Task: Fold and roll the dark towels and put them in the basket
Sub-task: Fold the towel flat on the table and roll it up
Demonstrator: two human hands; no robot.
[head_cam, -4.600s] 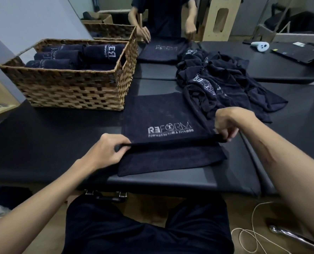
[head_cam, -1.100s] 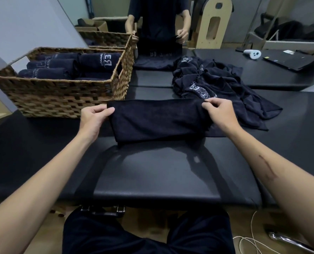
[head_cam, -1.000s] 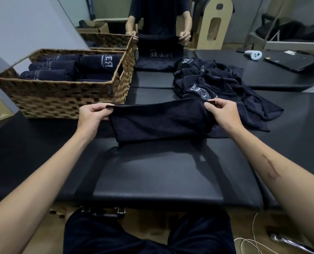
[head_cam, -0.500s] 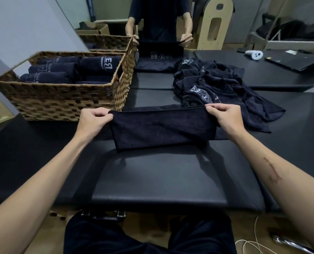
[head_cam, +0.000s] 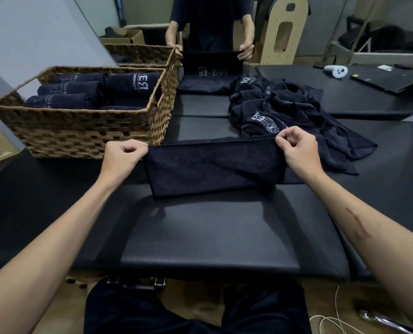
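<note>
- Left hand (head_cam: pixel 122 157) and right hand (head_cam: pixel 298 150): each pinching an upper corner of folded towel (head_cam: pixel 212 169).
- Folded towel: lying flat on counter (head_cam: pixel 210 237), just beside wicker basket (head_cam: pixel 80 131) of rolled towels (head_cam: pixel 70 92).
- Behind: unfolded towel pile (head_cam: pixel 285 112).

Over the black tabletop (head_cam: pixel 212 237), the left hand (head_cam: pixel 121 156) and right hand (head_cam: pixel 297 150) each pinch a far corner of the folded dark towel (head_cam: pixel 212 169), beside the wicker basket (head_cam: pixel 80 131) holding rolled towels (head_cam: pixel 85 92) and near a loose pile (head_cam: pixel 287 112).
</note>
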